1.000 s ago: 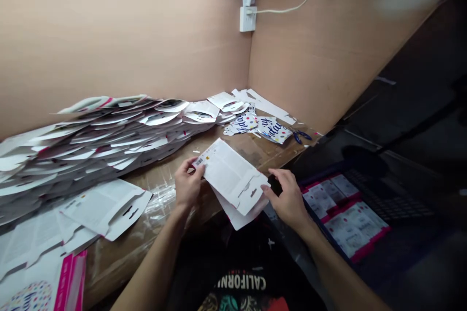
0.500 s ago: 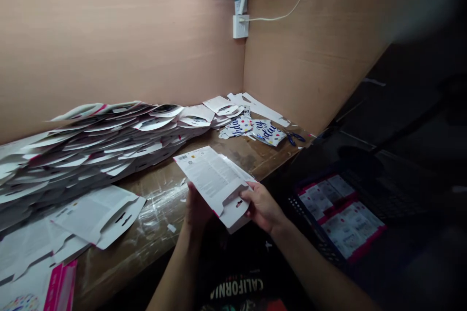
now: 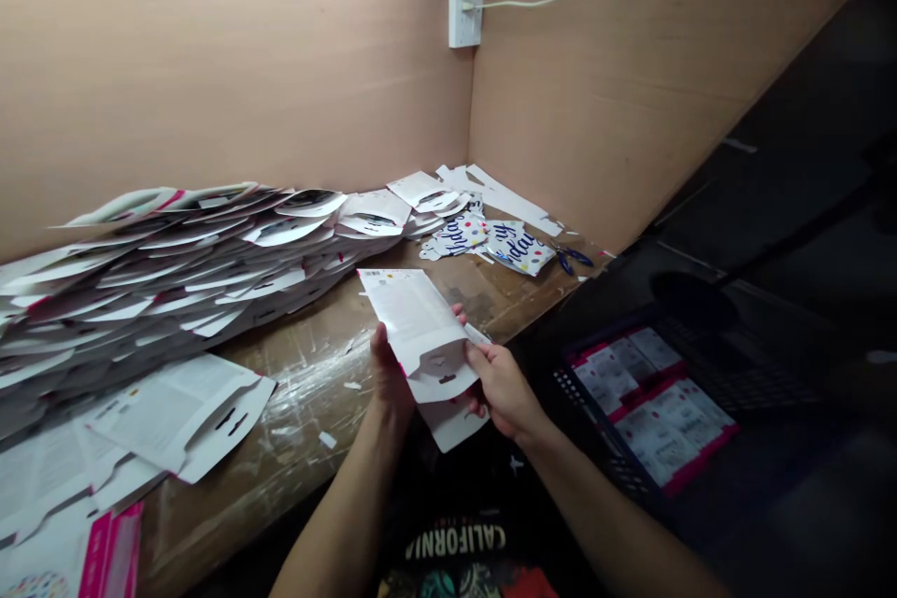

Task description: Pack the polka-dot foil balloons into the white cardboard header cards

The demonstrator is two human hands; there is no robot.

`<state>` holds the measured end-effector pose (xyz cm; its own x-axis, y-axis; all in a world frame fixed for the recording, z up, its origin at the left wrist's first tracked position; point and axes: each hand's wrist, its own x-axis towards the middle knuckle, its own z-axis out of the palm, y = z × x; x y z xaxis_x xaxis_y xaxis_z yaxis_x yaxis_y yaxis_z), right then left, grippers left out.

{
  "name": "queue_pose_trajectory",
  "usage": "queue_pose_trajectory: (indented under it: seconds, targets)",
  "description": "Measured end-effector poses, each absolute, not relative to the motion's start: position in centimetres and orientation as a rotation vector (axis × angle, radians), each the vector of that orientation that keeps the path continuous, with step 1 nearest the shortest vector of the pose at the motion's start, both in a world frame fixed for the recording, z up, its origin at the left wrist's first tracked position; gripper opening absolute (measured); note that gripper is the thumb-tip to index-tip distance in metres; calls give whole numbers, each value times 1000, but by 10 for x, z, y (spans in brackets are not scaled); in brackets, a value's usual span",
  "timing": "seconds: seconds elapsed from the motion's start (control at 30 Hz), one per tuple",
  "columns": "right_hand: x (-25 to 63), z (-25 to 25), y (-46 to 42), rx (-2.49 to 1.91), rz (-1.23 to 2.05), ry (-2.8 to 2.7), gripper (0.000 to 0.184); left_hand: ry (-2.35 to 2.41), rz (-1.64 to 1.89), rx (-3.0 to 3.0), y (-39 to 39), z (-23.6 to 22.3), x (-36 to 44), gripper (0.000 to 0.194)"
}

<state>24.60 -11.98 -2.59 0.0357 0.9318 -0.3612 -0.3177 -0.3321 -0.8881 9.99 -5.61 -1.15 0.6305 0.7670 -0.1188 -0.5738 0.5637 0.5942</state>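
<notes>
A white printed card envelope with a hang-hole flap is tilted between my hands above the table's front edge. My left hand grips its left side from below, thumb along the edge and fingertips showing past the far side. At the open flap end, my right hand pinches the right edge between thumb and fingers. Below the flap, a second white card piece sticks out under the envelope; my right fingers are close to it. Whether the envelope holds anything is hidden.
Many similar envelopes are heaped along the back wall, with more at the left front. Polka-dot lettered cards and blue-handled pliers lie at the right. A dark crate with pink-edged packs stands lower right.
The envelope has shifted slightly right and turned a little. The second card piece now shows further below its flap, and my left fingertips appear on the far side.
</notes>
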Motion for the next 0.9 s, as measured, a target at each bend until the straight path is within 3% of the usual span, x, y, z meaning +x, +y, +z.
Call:
queue_pose_trajectory:
  seconds: [0.13, 0.23, 0.33, 0.57, 0.8, 0.9]
  targets:
    - [274, -31, -96, -1370, 1301, -1079, 58, 404, 908, 535, -37, -10, 101, 93]
    - [338, -18, -48, -1571, 619, -1308, 40, 431, 950, 516, -13, -7, 95, 90]
    - [407, 0, 7, -1846, 193, -1253, 42, 422, 910, 506, 9, -8, 88, 101]
    - [445, -3, 40, -1736, 359, -1202, 52, 351, 981, 464, 18, -16, 73, 109]
    - [373, 4, -38, -1222, 495, -979, 34, 263, 1009, 343, 15, -18, 74, 103]
    - [316, 16, -86, -1048, 483, -1372, 12, 254, 1043, 327, 13, -19, 77, 97]
